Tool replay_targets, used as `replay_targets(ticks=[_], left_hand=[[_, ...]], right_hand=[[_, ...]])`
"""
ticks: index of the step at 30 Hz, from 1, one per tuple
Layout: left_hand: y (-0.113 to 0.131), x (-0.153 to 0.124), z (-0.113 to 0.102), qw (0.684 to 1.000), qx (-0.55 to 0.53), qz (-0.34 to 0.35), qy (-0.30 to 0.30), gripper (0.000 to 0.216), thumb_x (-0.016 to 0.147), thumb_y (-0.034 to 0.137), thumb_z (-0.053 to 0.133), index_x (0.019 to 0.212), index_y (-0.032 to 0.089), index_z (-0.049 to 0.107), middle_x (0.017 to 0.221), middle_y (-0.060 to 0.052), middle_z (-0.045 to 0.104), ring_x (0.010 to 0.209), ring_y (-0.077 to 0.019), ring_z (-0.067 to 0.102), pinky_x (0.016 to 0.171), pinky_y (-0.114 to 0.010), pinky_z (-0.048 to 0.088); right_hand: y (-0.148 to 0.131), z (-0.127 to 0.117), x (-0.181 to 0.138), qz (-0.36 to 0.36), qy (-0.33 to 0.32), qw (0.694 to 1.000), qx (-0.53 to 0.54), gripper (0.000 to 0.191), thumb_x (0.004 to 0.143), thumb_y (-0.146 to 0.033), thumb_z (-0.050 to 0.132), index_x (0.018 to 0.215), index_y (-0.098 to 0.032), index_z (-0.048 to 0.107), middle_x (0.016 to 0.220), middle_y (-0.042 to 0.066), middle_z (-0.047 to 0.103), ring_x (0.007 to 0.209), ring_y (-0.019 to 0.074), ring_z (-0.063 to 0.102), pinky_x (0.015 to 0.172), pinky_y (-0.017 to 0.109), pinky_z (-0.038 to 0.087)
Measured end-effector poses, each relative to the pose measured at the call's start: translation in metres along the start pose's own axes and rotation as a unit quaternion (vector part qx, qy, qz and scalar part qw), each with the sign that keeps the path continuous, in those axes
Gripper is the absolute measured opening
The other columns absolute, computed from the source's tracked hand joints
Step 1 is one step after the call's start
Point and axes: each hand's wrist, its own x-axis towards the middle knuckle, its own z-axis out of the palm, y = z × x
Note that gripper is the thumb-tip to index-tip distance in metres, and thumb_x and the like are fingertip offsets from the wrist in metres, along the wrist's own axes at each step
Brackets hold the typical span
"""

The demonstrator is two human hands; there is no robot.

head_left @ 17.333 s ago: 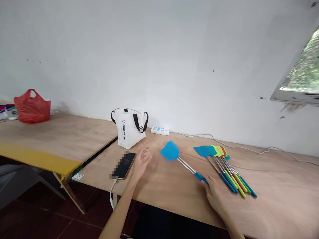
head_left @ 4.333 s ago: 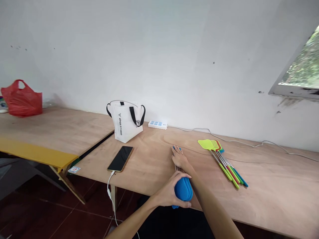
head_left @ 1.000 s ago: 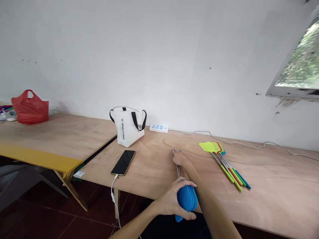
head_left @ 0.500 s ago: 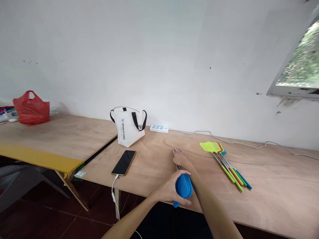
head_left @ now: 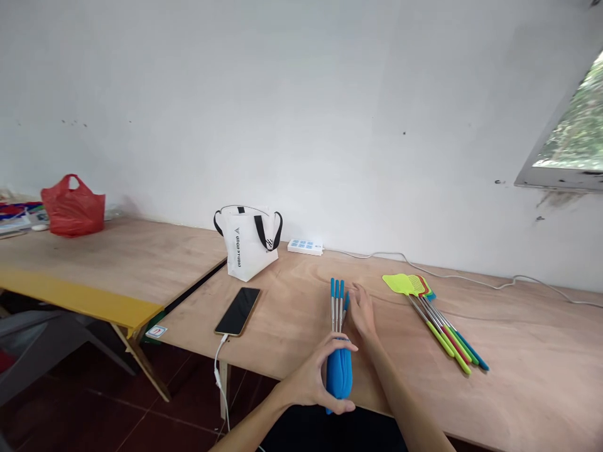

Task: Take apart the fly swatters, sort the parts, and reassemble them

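L hand [head_left: 311, 375] clamped round stacked heads of blue flyswatters [head_left: 340, 375], at table's [head_left: 287, 333] near edge; fingers + thumb hide part of stack, head count unclear. Handles pt away from grip, 4 blue ends visible. R hand [head_left: 363, 314] fwd-R of grip, low beside handles, fingers loose, not closed; contact w/ nearest handle can't tell. Well R of grip: multicolour flyswatter bundle [head_left: 440, 339], heads overlapping, lower ones mostly covered. L of grip: smartphone [head_left: 238, 311], dark screen, white cable [head_left: 217, 376] dropping past edge, partly behind L forearm. Fwd-L: tote bag [head_left: 249, 248], small print; power strip [head_left: 305, 247] beside it. Far fwd-R: window [head_left: 579, 138], cut by frame.
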Motion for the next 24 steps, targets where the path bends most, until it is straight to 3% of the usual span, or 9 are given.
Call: replay_targets(ticks=[3, 5, 7, 9, 12, 14, 19, 24], left_hand=[[0.003, 0.003, -0.001, 0.999, 0.008, 0.042, 0.013, 0.086, 0.056, 0.046, 0.095, 0.129, 0.026, 0.055, 0.138, -0.011, 0.045, 0.129, -0.0317, 0.048, 0.113, -0.048, 0.035], [0.008, 0.009, -0.003, 0.997, 0.024, 0.066, 0.008, 0.083, 0.056, 0.047, 0.095, 0.126, 0.026, 0.056, 0.137, -0.011, 0.047, 0.129, -0.0317, 0.048, 0.113, -0.047, 0.036], [0.014, 0.015, -0.006, 0.996, 0.046, 0.080, -0.009, 0.080, 0.055, 0.049, 0.095, 0.123, 0.026, 0.060, 0.136, -0.011, 0.047, 0.128, -0.0314, 0.050, 0.112, -0.046, 0.039], [0.019, 0.019, -0.008, 0.993, 0.072, 0.081, -0.041, 0.079, 0.053, 0.051, 0.096, 0.120, 0.028, 0.063, 0.136, -0.009, 0.048, 0.125, -0.0305, 0.053, 0.110, -0.045, 0.041], [0.024, 0.019, -0.010, 0.989, 0.097, 0.079, -0.073, 0.078, 0.051, 0.053, 0.096, 0.119, 0.029, 0.065, 0.137, -0.008, 0.048, 0.124, -0.0293, 0.055, 0.109, -0.043, 0.044], [0.025, 0.017, -0.010, 0.989, 0.098, 0.082, -0.077, 0.078, 0.051, 0.054, 0.096, 0.120, 0.030, 0.066, 0.139, -0.008, 0.048, 0.124, -0.0290, 0.055, 0.110, -0.042, 0.044], [0.029, 0.012, -0.002, 0.995, 0.073, 0.055, -0.048, 0.080, 0.047, 0.055, 0.097, 0.117, 0.028, 0.067, 0.134, -0.008, 0.050, 0.123, -0.0291, 0.055, 0.110, -0.042, 0.043], [0.030, 0.003, 0.002, 0.997, 0.067, 0.023, -0.026, 0.081, 0.048, 0.055, 0.097, 0.119, 0.030, 0.067, 0.138, -0.008, 0.048, 0.130, -0.0315, 0.050, 0.113, -0.045, 0.038]], right_hand=[[-0.004, -0.008, -0.011, 0.032, 0.034, 0.995, 0.089, 0.074, 0.099, -0.061, 0.013, 0.145, -0.012, 0.043, 0.139, 0.020, 0.058, 0.127, 0.0286, 0.054, 0.106, 0.042, 0.042], [-0.013, -0.010, -0.016, 0.045, 0.016, 0.988, 0.148, 0.079, 0.096, -0.070, 0.013, 0.141, -0.014, 0.046, 0.119, 0.016, 0.068, 0.101, 0.0268, 0.067, 0.084, 0.039, 0.053], [-0.026, -0.012, -0.022, 0.050, -0.023, 0.979, 0.198, 0.079, 0.095, -0.073, 0.013, 0.135, -0.017, 0.052, 0.099, 0.011, 0.073, 0.078, 0.0231, 0.069, 0.066, 0.035, 0.055], [-0.040, -0.015, -0.029, 0.059, -0.096, 0.948, 0.297, 0.071, 0.095, -0.074, 0.023, 0.124, -0.019, 0.059, 0.083, 0.006, 0.072, 0.065, 0.0196, 0.067, 0.057, 0.030, 0.053], [-0.059, -0.020, -0.039, 0.116, -0.182, 0.835, 0.507, 0.041, 0.091, -0.059, 0.058, 0.107, -0.021, 0.061, 0.068, 0.000, 0.066, 0.053, 0.0144, 0.061, 0.049, 0.024, 0.049], [-0.066, -0.021, -0.043, 0.158, -0.181, 0.783, 0.574, 0.028, 0.088, -0.045, 0.069, 0.099, -0.022, 0.058, 0.061, -0.005, 0.060, 0.044, 0.0105, 0.054, 0.042, 0.020, 0.043], [-0.071, -0.013, -0.043, 0.191, -0.173, 0.763, 0.592, 0.024, 0.091, -0.040, 0.066, 0.086, -0.022, 0.051, 0.048, -0.014, 0.034, 0.031, 0.0037, 0.022, 0.030, 0.014, 0.019], [-0.070, 0.003, -0.037, 0.208, -0.174, 0.764, 0.585, 0.031, 0.091, -0.044, 0.067, 0.082, -0.023, 0.046, 0.047, -0.016, 0.023, 0.033, 0.0029, 0.012, 0.031, 0.013, 0.010]])
